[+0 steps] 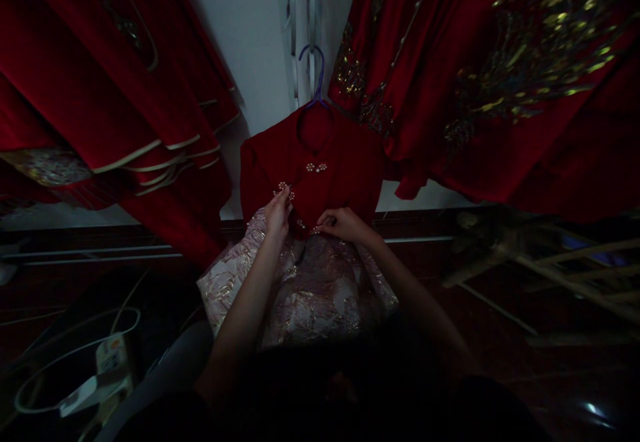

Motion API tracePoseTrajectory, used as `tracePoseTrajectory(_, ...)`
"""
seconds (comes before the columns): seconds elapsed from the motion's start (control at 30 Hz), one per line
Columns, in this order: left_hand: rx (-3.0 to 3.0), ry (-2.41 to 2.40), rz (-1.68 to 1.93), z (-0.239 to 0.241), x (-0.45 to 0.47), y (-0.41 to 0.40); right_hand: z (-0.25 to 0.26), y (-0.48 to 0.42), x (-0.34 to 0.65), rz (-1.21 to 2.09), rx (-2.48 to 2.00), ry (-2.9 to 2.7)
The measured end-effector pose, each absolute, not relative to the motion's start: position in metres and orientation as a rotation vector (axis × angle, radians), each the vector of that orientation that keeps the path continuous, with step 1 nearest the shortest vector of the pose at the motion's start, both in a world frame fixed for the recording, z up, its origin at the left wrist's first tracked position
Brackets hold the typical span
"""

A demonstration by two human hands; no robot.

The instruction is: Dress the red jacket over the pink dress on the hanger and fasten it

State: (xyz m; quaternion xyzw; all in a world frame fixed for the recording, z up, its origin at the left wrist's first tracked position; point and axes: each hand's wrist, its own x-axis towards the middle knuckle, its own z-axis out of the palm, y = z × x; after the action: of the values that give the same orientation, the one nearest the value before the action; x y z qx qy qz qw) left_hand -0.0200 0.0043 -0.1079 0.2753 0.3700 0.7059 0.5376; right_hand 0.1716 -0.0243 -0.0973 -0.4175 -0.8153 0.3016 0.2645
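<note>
A red jacket (pixel 350 152) with a pale brocade lower part (pixel 320 295) hangs from a purple hanger (pixel 320 75) in front of me. A pearl flower fastener (pixel 317 168) sits near its neckline. My left hand (pixel 279 214) pinches the front at another pearl flower fastener (pixel 283 187), fingertips closed on it. Over to the right, thumb and forefinger of my right hand (pixel 346 224) are pinched together at the small pearls by the jacket's waist. What exactly lies between those fingertips is too dark to see. A small pearl piece (pixel 301 224) shows between the hands.
Red garments with pale trim (pixel 165 142) hang at the left. Red garments with gold sequin work (pixel 540 42) hang at the right. A wooden rack (pixel 510 249) stands low at the right. A power strip (pixel 111 355) with a white cable lies at lower left.
</note>
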Motion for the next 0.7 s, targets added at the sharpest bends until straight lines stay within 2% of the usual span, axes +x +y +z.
tracePoseTrajectory(0.43,0.593,0.976,1.770,-0.117,-0.017,0.002,-0.099,-0.023,0.172,0.811,-1.090,-2.224)
tracePoseTrajectory(0.7,0.765,1.132,1.807,-0.117,-0.016,-0.005,-0.101,-0.022,0.171,0.803,-1.123,-2.230)
